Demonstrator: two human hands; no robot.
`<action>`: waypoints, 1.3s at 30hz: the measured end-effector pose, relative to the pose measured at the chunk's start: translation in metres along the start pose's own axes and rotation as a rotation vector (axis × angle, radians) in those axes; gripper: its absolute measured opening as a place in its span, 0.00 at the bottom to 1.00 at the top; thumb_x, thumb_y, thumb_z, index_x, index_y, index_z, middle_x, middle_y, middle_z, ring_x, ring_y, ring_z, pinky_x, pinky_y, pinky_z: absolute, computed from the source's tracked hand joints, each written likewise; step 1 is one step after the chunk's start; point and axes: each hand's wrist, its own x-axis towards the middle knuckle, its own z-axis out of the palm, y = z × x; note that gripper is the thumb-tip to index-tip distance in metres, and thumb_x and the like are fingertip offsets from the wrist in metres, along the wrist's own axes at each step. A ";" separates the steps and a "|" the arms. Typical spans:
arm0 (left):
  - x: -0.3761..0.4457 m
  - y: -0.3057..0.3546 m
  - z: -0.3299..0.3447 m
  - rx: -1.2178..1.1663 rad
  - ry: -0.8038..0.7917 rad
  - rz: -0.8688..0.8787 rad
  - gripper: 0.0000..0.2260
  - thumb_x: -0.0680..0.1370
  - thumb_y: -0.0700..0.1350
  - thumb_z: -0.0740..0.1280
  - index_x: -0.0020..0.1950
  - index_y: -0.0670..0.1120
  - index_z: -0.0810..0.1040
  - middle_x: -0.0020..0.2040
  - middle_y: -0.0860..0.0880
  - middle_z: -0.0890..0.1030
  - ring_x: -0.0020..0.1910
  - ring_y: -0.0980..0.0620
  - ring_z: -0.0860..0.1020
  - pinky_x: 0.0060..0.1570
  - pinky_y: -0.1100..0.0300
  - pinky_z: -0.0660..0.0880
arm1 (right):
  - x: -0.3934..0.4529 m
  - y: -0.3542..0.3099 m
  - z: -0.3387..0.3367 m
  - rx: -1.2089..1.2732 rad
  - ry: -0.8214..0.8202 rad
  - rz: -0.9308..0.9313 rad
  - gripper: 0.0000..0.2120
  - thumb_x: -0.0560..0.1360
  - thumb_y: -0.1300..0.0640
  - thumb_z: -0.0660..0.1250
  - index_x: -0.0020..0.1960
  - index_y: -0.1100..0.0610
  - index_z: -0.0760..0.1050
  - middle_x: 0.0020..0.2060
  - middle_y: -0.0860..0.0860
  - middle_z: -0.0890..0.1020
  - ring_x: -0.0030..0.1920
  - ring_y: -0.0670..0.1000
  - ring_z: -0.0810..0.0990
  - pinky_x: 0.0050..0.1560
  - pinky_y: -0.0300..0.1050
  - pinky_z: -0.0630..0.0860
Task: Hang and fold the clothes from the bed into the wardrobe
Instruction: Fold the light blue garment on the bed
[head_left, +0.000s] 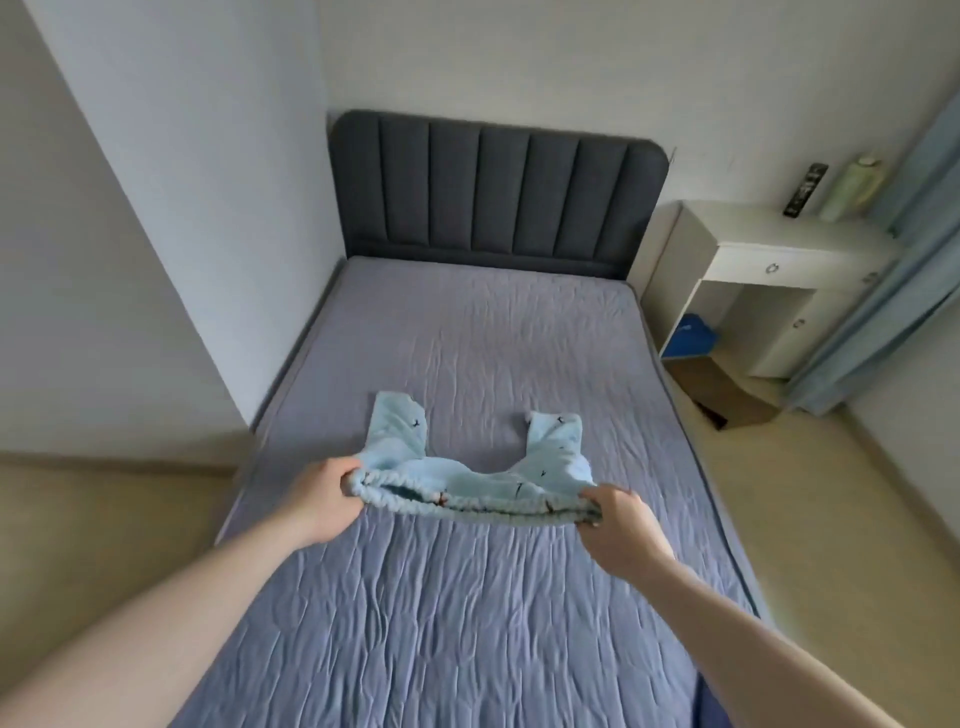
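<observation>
We are holding light blue shorts (470, 467) by the waistband, left hand (324, 501) and right hand (621, 525) pinching its ends, legs lying mid-bed (467, 332), toward the headboard (498, 187).

My light blue shorts (470, 470), dotted with small dark marks, hang stretched by their gathered elastic waistband over the middle of the bed (467, 597). Both short legs trail away from me, lying flat and spread apart on the purple-grey quilted cover.

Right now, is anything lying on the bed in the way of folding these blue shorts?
Nothing visible: both the left hand and right hand already grip the blue shorts by the waistband, and the bed around them looks bare.
</observation>
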 end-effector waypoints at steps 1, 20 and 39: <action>-0.007 -0.019 0.025 0.017 -0.036 -0.024 0.02 0.73 0.42 0.68 0.41 0.45 0.76 0.38 0.50 0.82 0.41 0.44 0.80 0.35 0.56 0.70 | -0.011 0.010 0.027 -0.013 -0.045 0.029 0.04 0.72 0.59 0.65 0.45 0.55 0.77 0.42 0.49 0.80 0.41 0.54 0.78 0.39 0.51 0.78; -0.162 -0.266 0.367 0.136 -0.449 -0.298 0.09 0.71 0.36 0.68 0.39 0.50 0.74 0.49 0.54 0.75 0.42 0.49 0.77 0.40 0.54 0.73 | -0.205 0.131 0.394 -0.161 -0.640 0.292 0.12 0.77 0.61 0.65 0.56 0.51 0.82 0.53 0.47 0.75 0.51 0.53 0.79 0.43 0.43 0.72; -0.141 -0.343 0.448 -0.075 -0.545 -0.921 0.32 0.73 0.56 0.76 0.68 0.42 0.68 0.63 0.44 0.79 0.56 0.43 0.79 0.50 0.55 0.74 | -0.152 0.088 0.518 -0.001 -0.905 0.262 0.38 0.78 0.59 0.61 0.84 0.48 0.48 0.82 0.45 0.46 0.82 0.53 0.51 0.74 0.50 0.65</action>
